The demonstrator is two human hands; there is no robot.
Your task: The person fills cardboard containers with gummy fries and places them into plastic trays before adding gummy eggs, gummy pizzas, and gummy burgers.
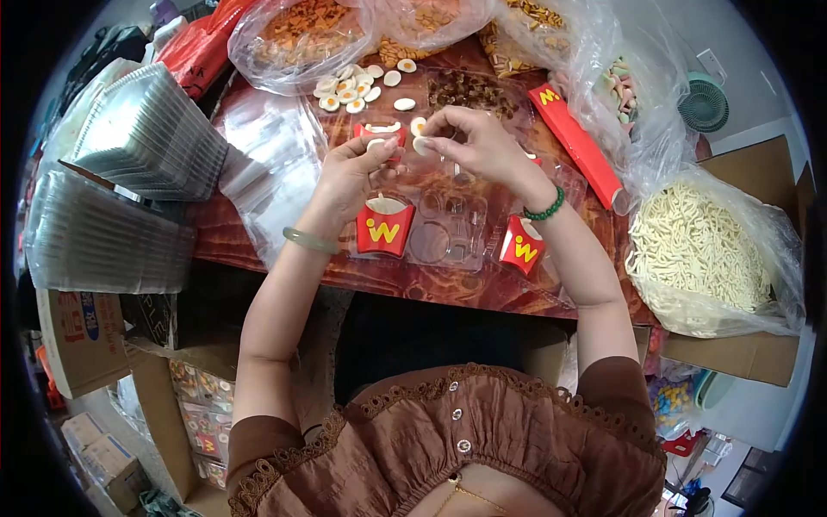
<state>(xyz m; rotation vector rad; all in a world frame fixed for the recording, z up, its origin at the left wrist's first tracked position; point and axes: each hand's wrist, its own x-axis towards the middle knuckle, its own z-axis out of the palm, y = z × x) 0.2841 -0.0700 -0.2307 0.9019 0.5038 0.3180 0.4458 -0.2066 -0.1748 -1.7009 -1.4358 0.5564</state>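
Over the table, my left hand (351, 177) is closed in a pinch on a small white disc-like piece (376, 145). My right hand (484, 148) pinches a fried-egg-shaped piece (419, 144) close by; another with a yellow yolk (419, 126) shows just above its fingertips. Beneath my hands lie clear moulded plastic trays (448, 246). A red fries carton (384, 227) with a yellow logo sits in the tray below my left hand, pale pieces at its top. A second red carton (522, 245) is under my right wrist. Part of another shows behind my left fingers.
Loose fried-egg pieces (349, 89) pile at the back, beside small brown pieces (469, 93). A long red carton stack (577, 146) lies right. Pale strips (702, 250) fill an open bag in a box. Stacked clear trays (146, 129) and plastic sleeves (271, 164) are left.
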